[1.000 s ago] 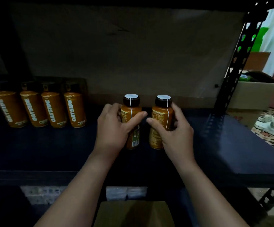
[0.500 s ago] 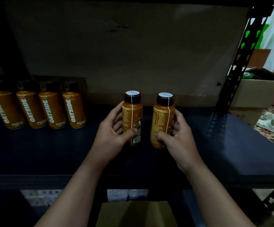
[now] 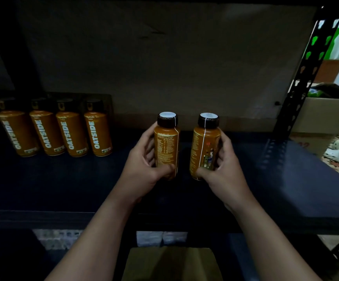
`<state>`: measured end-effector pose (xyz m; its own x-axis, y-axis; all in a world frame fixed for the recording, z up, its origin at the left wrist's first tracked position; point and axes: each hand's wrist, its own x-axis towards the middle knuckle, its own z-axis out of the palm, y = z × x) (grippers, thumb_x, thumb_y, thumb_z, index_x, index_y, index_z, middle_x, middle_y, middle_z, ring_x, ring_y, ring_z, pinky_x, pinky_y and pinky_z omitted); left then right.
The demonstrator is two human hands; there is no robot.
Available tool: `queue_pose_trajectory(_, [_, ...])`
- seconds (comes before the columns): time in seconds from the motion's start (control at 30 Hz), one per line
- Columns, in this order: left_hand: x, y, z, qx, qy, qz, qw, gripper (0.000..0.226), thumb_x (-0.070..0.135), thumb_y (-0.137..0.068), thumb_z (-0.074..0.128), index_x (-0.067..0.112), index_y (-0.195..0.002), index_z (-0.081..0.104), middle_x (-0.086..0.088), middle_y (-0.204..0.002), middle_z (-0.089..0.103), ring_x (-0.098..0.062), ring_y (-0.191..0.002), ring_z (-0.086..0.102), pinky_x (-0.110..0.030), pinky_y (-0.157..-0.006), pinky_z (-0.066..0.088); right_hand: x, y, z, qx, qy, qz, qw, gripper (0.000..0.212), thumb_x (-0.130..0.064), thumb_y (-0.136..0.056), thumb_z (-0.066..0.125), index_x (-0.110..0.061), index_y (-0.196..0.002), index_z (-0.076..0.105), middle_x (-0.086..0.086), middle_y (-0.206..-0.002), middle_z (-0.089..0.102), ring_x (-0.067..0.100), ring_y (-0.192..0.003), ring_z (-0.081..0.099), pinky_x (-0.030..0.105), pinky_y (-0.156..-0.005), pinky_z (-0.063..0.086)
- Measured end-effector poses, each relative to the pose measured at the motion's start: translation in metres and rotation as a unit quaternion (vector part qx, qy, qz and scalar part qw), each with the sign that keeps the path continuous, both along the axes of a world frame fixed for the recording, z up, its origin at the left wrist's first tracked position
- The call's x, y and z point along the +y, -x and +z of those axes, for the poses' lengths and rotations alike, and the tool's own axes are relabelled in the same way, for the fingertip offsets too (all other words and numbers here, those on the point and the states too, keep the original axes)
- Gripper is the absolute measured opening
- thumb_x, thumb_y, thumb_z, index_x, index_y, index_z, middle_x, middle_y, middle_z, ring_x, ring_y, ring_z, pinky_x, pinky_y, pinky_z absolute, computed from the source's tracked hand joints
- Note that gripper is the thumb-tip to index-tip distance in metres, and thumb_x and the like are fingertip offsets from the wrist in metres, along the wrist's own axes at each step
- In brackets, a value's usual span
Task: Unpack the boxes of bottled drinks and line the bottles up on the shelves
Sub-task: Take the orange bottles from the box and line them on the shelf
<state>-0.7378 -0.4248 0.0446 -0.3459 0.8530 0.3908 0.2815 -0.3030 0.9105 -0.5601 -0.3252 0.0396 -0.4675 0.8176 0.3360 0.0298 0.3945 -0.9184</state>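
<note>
Left hand (image 3: 144, 167) grips one bottle (image 3: 167, 147), right hand (image 3: 223, 169) grips another (image 3: 205, 148), both upright on the dark shelf (image 3: 286, 179), thumbs low on the fronts, prob. to turn the labels forward like the row of four (image 3: 55, 130) at back left. Wide bare gap btwn row & held pair. Shelf post (image 3: 298, 84) stands to the right, front edge near the wrists.

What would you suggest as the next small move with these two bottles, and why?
Probably turn the left-hand bottle so its logo faces out: the left hand and right hand each grip a bottle showing small print, while the row of four bottles shows OATSIDE frontward.
</note>
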Motion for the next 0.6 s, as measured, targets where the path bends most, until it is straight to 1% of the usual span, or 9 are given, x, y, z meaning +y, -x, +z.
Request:
queue_pose_trajectory(0.07, [0.001,0.001,0.000,-0.014,-0.006,0.015,1.000,0.098,-0.007,-0.074,0.083,0.042,-0.148,0.041,0.012,-0.141,0.058,-0.002,-0.129,0.057,-0.037,-0.108,0.051,0.002,0.000,-0.002,0.003,0.004,-0.001,1.000,0.101,0.007,-0.077,0.077,-0.053,-0.141,0.028,-0.029,-0.123,0.055,-0.024,-0.106,0.053,0.012,-0.081,0.046])
queue_pose_trajectory(0.13, [0.003,0.000,-0.001,-0.007,-0.015,0.046,0.999,0.095,0.005,-0.067,0.090,0.044,-0.142,0.046,0.012,-0.138,0.059,-0.001,-0.126,0.058,-0.035,-0.104,0.054,0.001,0.000,-0.003,0.003,0.002,-0.009,1.000,0.099,0.005,-0.075,0.080,-0.052,-0.138,0.031,-0.031,-0.121,0.054,-0.025,-0.105,0.052,0.013,-0.082,0.046])
queue_pose_trajectory(0.27, [0.004,-0.004,-0.001,0.047,-0.028,0.101,0.993,0.103,0.026,-0.056,0.097,0.042,-0.143,0.043,0.019,-0.137,0.052,0.016,-0.118,0.050,-0.008,-0.085,0.050,-0.002,0.000,-0.002,-0.009,-0.033,-0.045,0.998,0.100,-0.011,-0.069,0.091,-0.049,-0.140,0.033,-0.039,-0.114,0.045,-0.032,-0.097,0.044,0.006,-0.077,0.040])
queue_pose_trajectory(0.3, [0.004,-0.003,-0.002,0.044,-0.019,0.091,0.995,0.109,0.027,-0.055,0.098,0.044,-0.145,0.040,0.020,-0.138,0.050,0.016,-0.120,0.050,-0.009,-0.086,0.050,-0.003,0.000,-0.001,-0.014,-0.037,-0.053,0.998,0.101,-0.016,-0.068,0.092,-0.047,-0.143,0.032,-0.040,-0.114,0.042,-0.031,-0.097,0.042,0.005,-0.075,0.038])
queue_pose_trajectory(0.37, [0.003,0.005,-0.004,-0.025,0.010,0.021,0.999,0.120,0.020,-0.055,0.100,0.046,-0.151,0.035,0.014,-0.142,0.054,0.000,-0.127,0.055,-0.023,-0.095,0.053,-0.002,0.001,-0.002,-0.015,-0.035,-0.049,0.998,0.105,-0.018,-0.067,0.093,-0.042,-0.148,0.031,-0.036,-0.121,0.042,-0.024,-0.105,0.042,0.007,-0.080,0.039])
queue_pose_trajectory(0.4, [0.002,0.009,-0.004,-0.058,0.022,-0.017,0.998,0.120,0.011,-0.057,0.098,0.044,-0.153,0.035,0.009,-0.143,0.057,-0.008,-0.129,0.058,-0.031,-0.098,0.054,-0.001,0.001,-0.002,-0.010,-0.026,-0.038,0.999,0.108,-0.014,-0.068,0.092,-0.043,-0.150,0.029,-0.032,-0.127,0.045,-0.019,-0.110,0.046,0.011,-0.085,0.042])
queue_pose_trajectory(0.47, [0.001,0.013,-0.005,-0.079,0.031,-0.046,0.995,0.110,-0.002,-0.058,0.092,0.034,-0.150,0.043,0.004,-0.139,0.062,-0.015,-0.129,0.060,-0.039,-0.100,0.055,0.002,0.001,-0.003,0.003,-0.006,-0.010,1.000,0.111,-0.001,-0.070,0.088,-0.046,-0.151,0.027,-0.023,-0.133,0.052,-0.012,-0.115,0.054,0.015,-0.086,0.050])
queue_pose_trajectory(0.53, [0.000,0.010,-0.004,-0.080,0.026,-0.022,0.996,0.098,-0.002,-0.057,0.089,0.028,-0.143,0.052,0.006,-0.133,0.067,-0.014,-0.125,0.063,-0.039,-0.098,0.056,0.005,0.000,-0.004,0.013,0.009,0.006,1.000,0.108,0.008,-0.072,0.082,-0.044,-0.151,0.030,-0.018,-0.131,0.058,-0.010,-0.113,0.057,0.013,-0.080,0.053])
queue_pose_trajectory(0.6, [0.001,0.005,-0.004,-0.058,0.017,0.017,0.998,0.092,0.003,-0.057,0.092,0.026,-0.138,0.055,0.007,-0.127,0.068,-0.010,-0.120,0.065,-0.032,-0.092,0.059,0.005,-0.001,-0.004,0.016,0.011,0.010,1.000,0.101,0.008,-0.073,0.081,-0.042,-0.147,0.035,-0.018,-0.130,0.059,-0.008,-0.114,0.058,0.011,-0.078,0.052])
